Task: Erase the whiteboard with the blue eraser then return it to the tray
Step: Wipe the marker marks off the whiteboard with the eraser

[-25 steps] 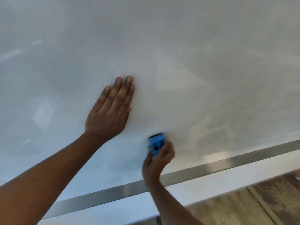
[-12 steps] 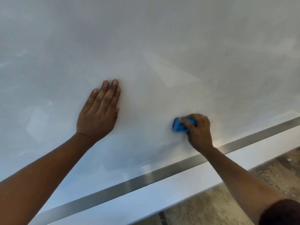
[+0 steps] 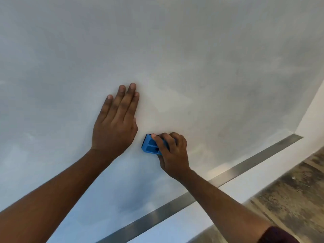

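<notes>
I'm pressing my left hand (image 3: 114, 127) flat against the whiteboard (image 3: 192, 58), fingers straight and close together, palm down on the surface, holding nothing. My right hand (image 3: 172, 153) is curling round the blue eraser (image 3: 150, 144), fingers wrapping over its top and far end, and I'm holding its face against the whiteboard. The blue eraser is sitting just beside the heel of my left hand, on the side toward the whiteboard's lower edge, close but not quite touching. Two dark recesses are showing on the eraser's back, where my fingers aren't covering it. The metal strip (image 3: 245, 169) is running along the whiteboard's bottom edge, well apart from the eraser, with my right forearm crossing over it. Past that strip a white ledge (image 3: 263, 174) is showing, then mottled brown floor (image 3: 289, 199). A dark sleeve (image 3: 278, 235) is peeking in at my right arm.
</notes>
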A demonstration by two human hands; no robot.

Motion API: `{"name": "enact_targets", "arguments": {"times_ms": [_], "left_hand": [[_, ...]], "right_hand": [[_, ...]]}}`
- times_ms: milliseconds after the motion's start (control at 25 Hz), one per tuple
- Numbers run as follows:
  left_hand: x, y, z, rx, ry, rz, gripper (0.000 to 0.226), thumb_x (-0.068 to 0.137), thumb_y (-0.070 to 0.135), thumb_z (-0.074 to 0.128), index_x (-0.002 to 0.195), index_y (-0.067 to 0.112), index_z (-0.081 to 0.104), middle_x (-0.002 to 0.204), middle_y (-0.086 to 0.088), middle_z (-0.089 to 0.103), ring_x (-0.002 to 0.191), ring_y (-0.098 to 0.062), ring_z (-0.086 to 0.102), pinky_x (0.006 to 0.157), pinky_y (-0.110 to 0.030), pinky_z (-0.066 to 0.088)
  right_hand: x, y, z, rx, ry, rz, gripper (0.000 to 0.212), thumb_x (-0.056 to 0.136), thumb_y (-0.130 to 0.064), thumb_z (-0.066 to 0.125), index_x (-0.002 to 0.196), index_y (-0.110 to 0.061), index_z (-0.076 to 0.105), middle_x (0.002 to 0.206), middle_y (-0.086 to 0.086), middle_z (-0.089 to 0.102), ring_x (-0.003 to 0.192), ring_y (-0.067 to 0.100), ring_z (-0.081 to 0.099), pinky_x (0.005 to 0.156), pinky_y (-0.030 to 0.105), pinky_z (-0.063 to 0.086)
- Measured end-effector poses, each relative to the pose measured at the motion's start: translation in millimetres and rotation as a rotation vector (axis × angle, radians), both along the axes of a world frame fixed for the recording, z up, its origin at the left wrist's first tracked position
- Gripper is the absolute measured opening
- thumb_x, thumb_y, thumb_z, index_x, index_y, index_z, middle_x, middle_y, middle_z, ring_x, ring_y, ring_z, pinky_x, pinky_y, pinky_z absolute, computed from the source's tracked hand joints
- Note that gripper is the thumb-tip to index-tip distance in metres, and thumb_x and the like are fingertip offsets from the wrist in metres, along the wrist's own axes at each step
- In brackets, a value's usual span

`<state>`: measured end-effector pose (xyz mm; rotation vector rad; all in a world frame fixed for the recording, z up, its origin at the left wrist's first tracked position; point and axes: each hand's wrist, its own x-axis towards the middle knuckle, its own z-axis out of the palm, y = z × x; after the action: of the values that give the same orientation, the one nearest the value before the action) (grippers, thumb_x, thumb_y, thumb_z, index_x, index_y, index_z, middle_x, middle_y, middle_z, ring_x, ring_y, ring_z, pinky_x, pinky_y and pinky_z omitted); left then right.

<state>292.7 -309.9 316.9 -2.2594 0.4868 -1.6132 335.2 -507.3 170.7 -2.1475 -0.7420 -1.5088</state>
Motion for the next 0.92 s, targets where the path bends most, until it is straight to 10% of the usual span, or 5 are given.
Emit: {"name": "enact_targets", "arguments": {"times_ms": [360,600,920], "left_hand": [[17.5,-2.5,-10.1,0.051,-0.06,0.119,0.067,0.111,0.035,0.037,0.168,0.003,0.021,0.179,-0.014,0.012,0.167,-0.031,0.008,0.136,-0.047,0.005],[15.6,0.9,-6.4,0.049,-0.029,0.091,0.069,0.111,0.037,0.035,0.169,0.004,0.017,0.18,-0.013,0.01,0.167,-0.029,0.006,0.136,-0.046,0.003],[13.9,-3.5,-6.8,0.051,-0.022,0.069,0.07,0.109,0.033,0.039,0.169,0.003,0.018,0.179,-0.014,0.012,0.167,-0.029,0.009,0.136,-0.046,0.003]], "right_hand": [[77.2,-99.4,97.5,1.163,0.309,-0.202,0.076,0.097,-0.053,0.045,0.162,-0.017,0.028,0.15,0.012,0.04,0.129,0.034,0.043,0.108,0.047,0.043],[9.0,14.1,17.0,0.28,0.185,-0.036,0.071,0.107,-0.051,0.037,0.164,-0.014,0.019,0.146,0.012,0.04,0.127,0.027,0.043,0.111,0.037,0.035],[65.2,-95.1,46.2,1.321,0.565,-0.269,0.06,0.108,-0.038,0.046,0.161,-0.017,0.026,0.148,0.019,0.036,0.132,0.044,0.041,0.108,0.052,0.043]]}}
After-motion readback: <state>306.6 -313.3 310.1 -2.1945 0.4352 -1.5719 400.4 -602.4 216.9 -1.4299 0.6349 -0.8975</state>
